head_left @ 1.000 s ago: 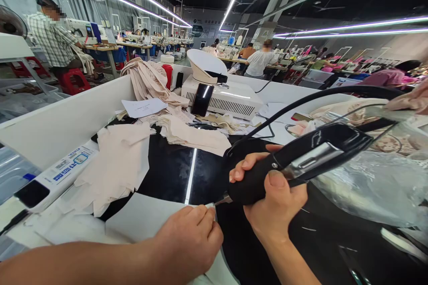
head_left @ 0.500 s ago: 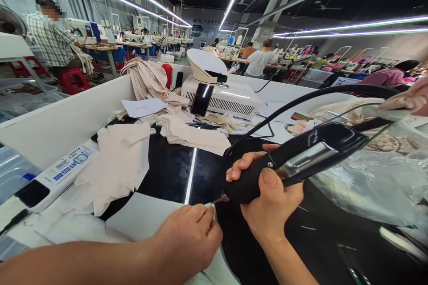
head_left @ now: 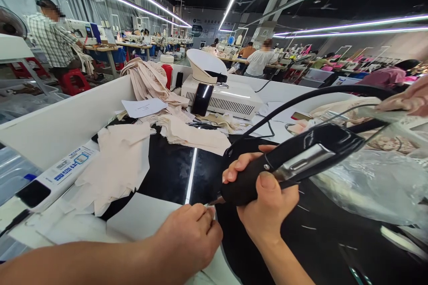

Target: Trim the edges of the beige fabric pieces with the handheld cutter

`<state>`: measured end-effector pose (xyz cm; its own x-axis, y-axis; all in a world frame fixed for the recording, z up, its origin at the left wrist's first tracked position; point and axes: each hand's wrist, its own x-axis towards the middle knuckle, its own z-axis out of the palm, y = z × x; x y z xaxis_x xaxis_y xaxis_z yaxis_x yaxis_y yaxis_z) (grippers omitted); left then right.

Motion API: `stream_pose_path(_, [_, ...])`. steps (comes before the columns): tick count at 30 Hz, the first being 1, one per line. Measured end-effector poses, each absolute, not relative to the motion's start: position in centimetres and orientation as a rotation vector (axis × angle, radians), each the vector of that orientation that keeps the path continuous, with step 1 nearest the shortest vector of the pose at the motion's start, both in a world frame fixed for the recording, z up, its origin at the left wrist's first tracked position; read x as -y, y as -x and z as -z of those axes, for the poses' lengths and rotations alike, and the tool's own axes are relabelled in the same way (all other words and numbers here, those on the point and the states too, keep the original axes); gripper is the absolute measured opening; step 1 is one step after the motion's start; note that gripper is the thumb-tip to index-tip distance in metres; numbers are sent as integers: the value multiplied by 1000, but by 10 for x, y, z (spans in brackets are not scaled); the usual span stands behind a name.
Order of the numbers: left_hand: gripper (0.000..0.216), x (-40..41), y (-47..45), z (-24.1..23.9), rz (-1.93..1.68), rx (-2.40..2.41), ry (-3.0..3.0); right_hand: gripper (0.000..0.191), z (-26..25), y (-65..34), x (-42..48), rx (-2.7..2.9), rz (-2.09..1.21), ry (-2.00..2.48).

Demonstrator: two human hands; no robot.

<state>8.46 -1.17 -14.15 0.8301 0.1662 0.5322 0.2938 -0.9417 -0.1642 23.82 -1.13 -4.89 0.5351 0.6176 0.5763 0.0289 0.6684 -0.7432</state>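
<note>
My right hand (head_left: pixel 272 205) is wrapped round a black corded hand tool (head_left: pixel 301 156) with a silver lever along its side. The tool slants down to the left, and its small metal tip (head_left: pixel 218 199) comes close to the fingertips of my left hand (head_left: pixel 190 236). Those fingers are closed in a pinch. A tiny pale bit shows at their ends, but its kind is hidden. Below my left hand lies a white sheet (head_left: pixel 143 213) on the glossy black table top (head_left: pixel 170 173).
Pale pink fabric pieces (head_left: pixel 117 156) are stacked at the left, with another strip pile (head_left: pixel 194 136) ahead. Behind stand a phone (head_left: pixel 202 99) and a white vented machine (head_left: pixel 227 102). A clear plastic bag (head_left: pixel 364 187) lies right. A low white wall (head_left: pixel 67 107) edges the table; people work beyond.
The black hand tool and my right hand have shifted slightly left and down. My left hand keeps its pinch in nearly the same place.
</note>
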Motion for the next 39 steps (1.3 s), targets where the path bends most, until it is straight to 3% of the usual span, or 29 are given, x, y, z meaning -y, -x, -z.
stream_pose_path(23, [8, 1, -87, 160, 667, 257, 2779, 35, 58, -239, 11, 1024, -344, 789])
stream_pose_path(30, [28, -28, -78, 157, 598, 387, 2870, 37, 44, -249, 24, 1038, -283, 919])
stream_pose_path(39, [16, -49, -71, 135, 873, 397, 2853, 30, 45, -264, 52, 1107, -287, 976])
